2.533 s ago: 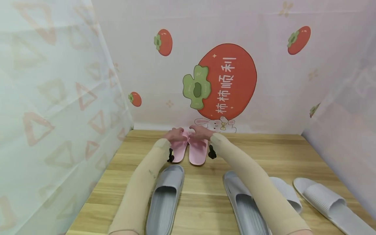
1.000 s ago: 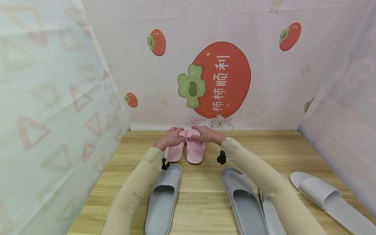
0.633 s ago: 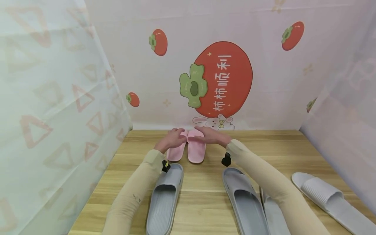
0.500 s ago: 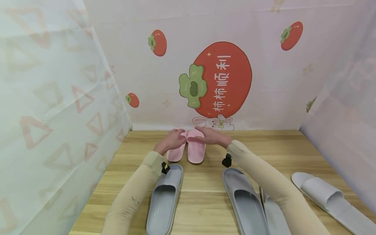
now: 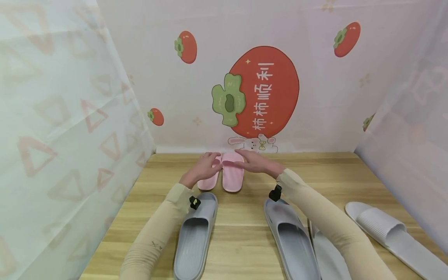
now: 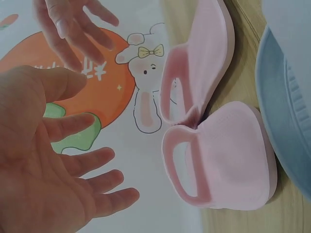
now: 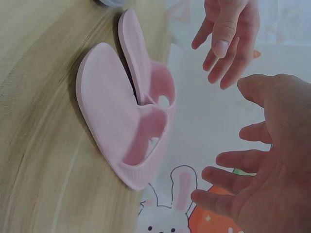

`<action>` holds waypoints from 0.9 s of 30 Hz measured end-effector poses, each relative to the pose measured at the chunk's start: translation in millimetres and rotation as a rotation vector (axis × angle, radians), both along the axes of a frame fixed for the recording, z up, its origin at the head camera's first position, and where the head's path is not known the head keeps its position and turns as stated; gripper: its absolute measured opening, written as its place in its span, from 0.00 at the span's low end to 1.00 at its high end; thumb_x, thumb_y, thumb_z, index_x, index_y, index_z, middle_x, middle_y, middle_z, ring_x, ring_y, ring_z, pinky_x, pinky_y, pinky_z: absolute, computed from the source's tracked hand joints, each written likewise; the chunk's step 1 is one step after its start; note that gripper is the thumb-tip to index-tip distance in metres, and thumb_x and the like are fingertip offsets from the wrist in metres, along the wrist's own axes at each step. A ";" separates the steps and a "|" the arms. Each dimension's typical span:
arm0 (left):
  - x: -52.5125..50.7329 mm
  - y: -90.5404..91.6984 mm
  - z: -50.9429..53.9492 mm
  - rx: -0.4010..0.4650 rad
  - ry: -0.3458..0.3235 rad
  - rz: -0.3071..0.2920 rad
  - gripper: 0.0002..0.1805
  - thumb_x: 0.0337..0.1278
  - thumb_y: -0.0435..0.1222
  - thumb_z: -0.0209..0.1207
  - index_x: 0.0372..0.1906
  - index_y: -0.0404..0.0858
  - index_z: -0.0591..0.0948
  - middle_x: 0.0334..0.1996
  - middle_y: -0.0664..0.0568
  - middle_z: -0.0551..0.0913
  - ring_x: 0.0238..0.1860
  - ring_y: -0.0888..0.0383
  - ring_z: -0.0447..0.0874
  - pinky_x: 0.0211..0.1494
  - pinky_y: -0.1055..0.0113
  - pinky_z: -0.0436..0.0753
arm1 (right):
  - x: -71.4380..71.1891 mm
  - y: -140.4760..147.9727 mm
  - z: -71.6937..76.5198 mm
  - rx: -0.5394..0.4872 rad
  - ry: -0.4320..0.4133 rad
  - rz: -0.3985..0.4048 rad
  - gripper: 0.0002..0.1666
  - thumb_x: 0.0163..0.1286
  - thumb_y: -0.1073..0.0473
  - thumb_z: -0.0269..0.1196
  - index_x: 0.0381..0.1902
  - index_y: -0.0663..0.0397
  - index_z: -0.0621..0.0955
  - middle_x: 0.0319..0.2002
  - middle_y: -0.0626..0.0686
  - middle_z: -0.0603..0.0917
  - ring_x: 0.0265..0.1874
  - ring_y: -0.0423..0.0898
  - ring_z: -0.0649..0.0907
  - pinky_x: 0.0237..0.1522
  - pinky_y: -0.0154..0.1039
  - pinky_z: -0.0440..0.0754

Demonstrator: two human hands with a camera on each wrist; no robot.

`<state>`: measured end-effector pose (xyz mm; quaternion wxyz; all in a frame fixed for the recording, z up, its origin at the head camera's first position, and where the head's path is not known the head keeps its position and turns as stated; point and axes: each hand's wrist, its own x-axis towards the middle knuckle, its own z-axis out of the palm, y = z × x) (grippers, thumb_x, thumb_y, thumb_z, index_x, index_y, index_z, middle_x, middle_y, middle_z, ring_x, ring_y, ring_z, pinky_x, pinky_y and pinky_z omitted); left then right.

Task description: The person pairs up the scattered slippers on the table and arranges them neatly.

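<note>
Pink slippers (image 5: 233,177): near the wall (image 5: 325,124), side by side, apparently arranged. Left hand (image 5: 204,167), right hand (image 5: 256,162): near the wall, empty, fingers spread. Dark grey slippers (image 5: 192,247), light grey slippers (image 5: 379,223): farther from the wall, each pair apart, seemingly still unarranged.

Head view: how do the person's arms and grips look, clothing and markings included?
Long cream fabric sleeves, the left with small dark marks; a small black block at each wrist, the left one with yellow; left grip and right grip ungloved.
</note>
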<state>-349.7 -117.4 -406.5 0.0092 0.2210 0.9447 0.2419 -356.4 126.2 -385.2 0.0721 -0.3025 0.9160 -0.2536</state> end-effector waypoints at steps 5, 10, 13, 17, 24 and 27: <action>5.8 -0.4 3.5 0.002 0.030 -0.016 0.28 0.68 0.47 0.51 0.68 0.40 0.68 0.68 0.36 0.67 0.70 0.39 0.62 0.70 0.44 0.66 | 6.2 5.8 2.6 0.035 0.029 0.018 0.41 0.73 0.42 0.56 0.75 0.55 0.60 0.73 0.58 0.65 0.73 0.55 0.65 0.73 0.54 0.62; 14.6 1.3 6.4 0.010 0.053 -0.049 0.27 0.68 0.45 0.53 0.67 0.38 0.69 0.68 0.37 0.67 0.70 0.40 0.63 0.71 0.45 0.66 | 12.4 13.8 -2.3 0.033 0.054 0.048 0.41 0.73 0.42 0.57 0.75 0.54 0.61 0.74 0.58 0.65 0.74 0.55 0.65 0.73 0.54 0.62; 17.0 0.2 4.6 0.015 0.072 -0.081 0.27 0.68 0.43 0.54 0.67 0.36 0.69 0.67 0.36 0.68 0.69 0.40 0.64 0.70 0.46 0.67 | 17.0 19.2 -3.1 0.003 0.051 0.071 0.40 0.73 0.44 0.57 0.76 0.53 0.60 0.74 0.57 0.64 0.74 0.54 0.63 0.73 0.54 0.61; 19.1 -4.7 0.4 0.009 0.096 -0.118 0.28 0.68 0.43 0.53 0.68 0.34 0.69 0.66 0.36 0.70 0.68 0.41 0.67 0.70 0.47 0.69 | 23.3 25.0 -3.6 -0.033 0.050 0.101 0.39 0.73 0.42 0.57 0.77 0.45 0.60 0.75 0.51 0.63 0.75 0.53 0.62 0.74 0.53 0.61; 26.6 -10.6 -0.6 0.020 0.090 -0.146 0.27 0.69 0.43 0.53 0.67 0.32 0.70 0.64 0.36 0.73 0.68 0.41 0.68 0.71 0.48 0.68 | 36.6 34.4 -7.3 -0.057 0.076 0.112 0.41 0.71 0.37 0.56 0.76 0.40 0.60 0.74 0.49 0.65 0.73 0.52 0.65 0.72 0.55 0.64; 29.9 -11.4 -0.1 0.021 0.091 -0.146 0.27 0.69 0.43 0.52 0.66 0.32 0.70 0.64 0.35 0.73 0.67 0.42 0.69 0.70 0.49 0.68 | 42.9 37.6 -6.9 -0.063 0.046 0.082 0.42 0.71 0.36 0.56 0.76 0.42 0.60 0.75 0.50 0.64 0.74 0.52 0.65 0.72 0.55 0.64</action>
